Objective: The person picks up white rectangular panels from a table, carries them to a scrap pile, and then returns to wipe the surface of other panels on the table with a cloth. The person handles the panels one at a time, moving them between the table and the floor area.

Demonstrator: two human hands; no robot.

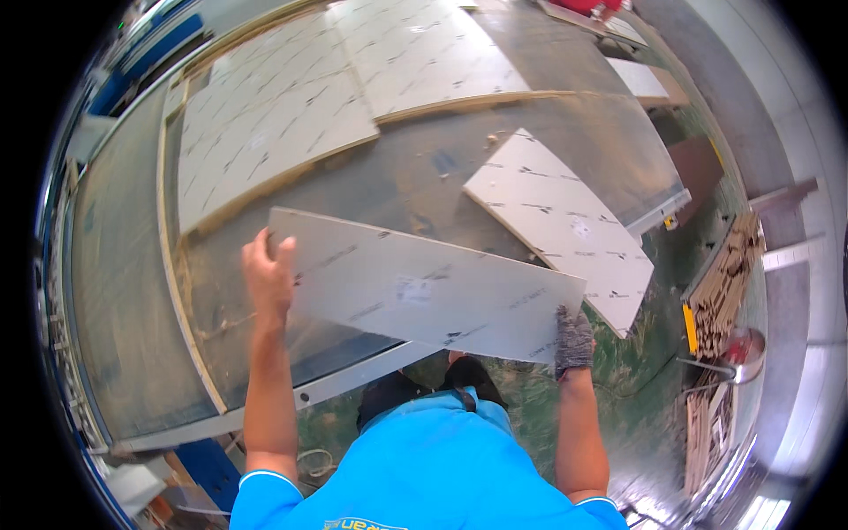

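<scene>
A long, pale grey panel [424, 287] with printed film and a small label is held up in front of me, tilted down to the right. My left hand [269, 274], bare, is closed on its left end, thumb over the face and fingers at the edge. My right hand [573, 340], in a dark knitted glove, grips the lower right end; some of its fingers are hidden. Just behind the right part, a second film-covered panel [570, 225] lies slanted, jutting past the table's near right edge.
The wide, dusty work table [397, 181] carries large film-covered panels [274, 132] at the far left and another [424, 57] beside them. Bundled brown strips [724, 287] stand at the right near a metal bowl-shaped object [745, 356]. A person in red [590, 7] shows at the far right.
</scene>
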